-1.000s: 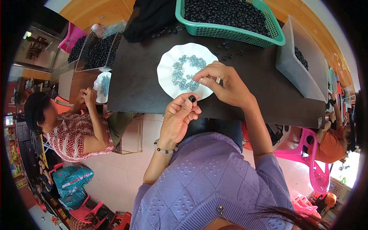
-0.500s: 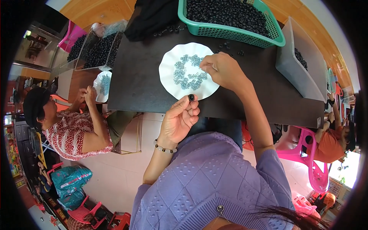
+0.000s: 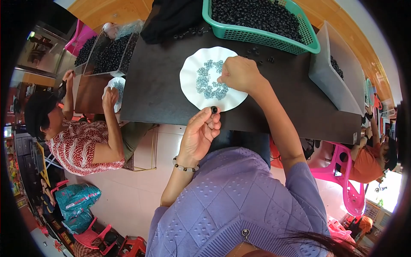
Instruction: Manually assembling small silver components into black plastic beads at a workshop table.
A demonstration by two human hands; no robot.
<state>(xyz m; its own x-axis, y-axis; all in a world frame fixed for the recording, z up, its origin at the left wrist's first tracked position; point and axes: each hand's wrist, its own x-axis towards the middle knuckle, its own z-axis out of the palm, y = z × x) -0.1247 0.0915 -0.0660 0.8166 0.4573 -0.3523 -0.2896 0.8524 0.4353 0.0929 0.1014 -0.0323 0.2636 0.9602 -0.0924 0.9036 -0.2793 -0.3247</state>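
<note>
My left hand [image 3: 200, 133] is at the near edge of the dark table [image 3: 158, 85], pinching a small black ring [image 3: 213, 109] between thumb and forefinger. My right hand [image 3: 239, 73] rests on a white scalloped plate [image 3: 192, 90], fingers curled over a heap of small grey-blue pieces [image 3: 206, 82]. What the fingertips hold is hidden. A bead bracelet sits on my left wrist.
A green basket [image 3: 299, 43] full of black rings stands at the table's far side, a grey bin [image 3: 332, 79] at the right. Loose black rings [image 3: 257, 53] lie near the basket. A person in a red patterned top [image 3: 81, 145] works at the left with another white plate [image 3: 116, 88]. Pink chairs [image 3: 342, 180] stand right.
My right hand has slid from the plate's right rim onto the heap of grey-blue pieces. My left hand still holds the black ring, a little nearer the plate's edge.
</note>
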